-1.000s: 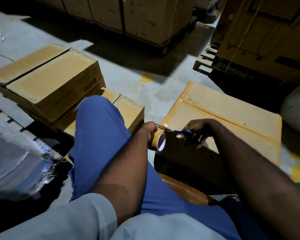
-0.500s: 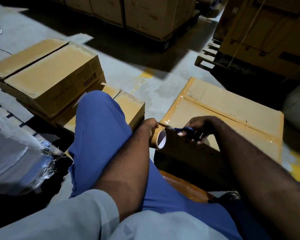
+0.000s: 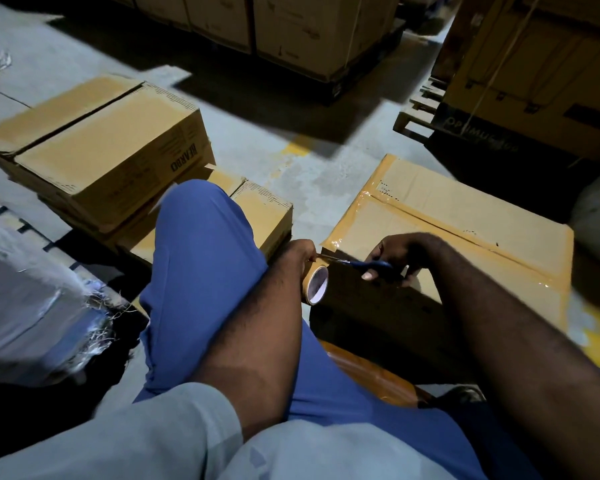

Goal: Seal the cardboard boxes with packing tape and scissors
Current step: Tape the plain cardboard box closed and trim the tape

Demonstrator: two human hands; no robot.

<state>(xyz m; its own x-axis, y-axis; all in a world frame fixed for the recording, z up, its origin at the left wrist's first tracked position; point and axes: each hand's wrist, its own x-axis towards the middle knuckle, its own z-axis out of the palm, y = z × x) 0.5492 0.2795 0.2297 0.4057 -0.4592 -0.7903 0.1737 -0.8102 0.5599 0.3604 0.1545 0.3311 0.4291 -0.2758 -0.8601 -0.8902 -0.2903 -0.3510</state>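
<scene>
**Asker:** Where was the box, and what were the hands doing?

**Onlooker:** The cardboard box [image 3: 447, 202] sat on the floor [image 3: 257, 140] in front of the seated person, with glossy tape already along its near and left edges. The left hand [image 3: 300, 258] was curled around the tape roll [image 3: 316, 285], held just off the box's near left corner. The right hand [image 3: 399, 254] gripped blue-handled scissors [image 3: 371, 265], fingers closed on the handles. The blades pointed at the short strip stretched between roll and corner.

**Asker:** What could have gone wrong?

**Onlooker:** As I judged it, the blades lay very close to the left thumb, so a hurried snip might have nicked it. If the strip went slack, the cut end could have curled and stuck to itself, or sprung back onto the roll. That would have left the corner loose.

**Asker:** How many of each?

**Onlooker:** One roll, one pair of scissors, and one box being taped. Two more boxes were stacked by the left knee, an upper box [image 3: 101, 150] on a lower box [image 3: 267, 216]. Further cartons stood behind in shadow. I couldn't count those.
</scene>
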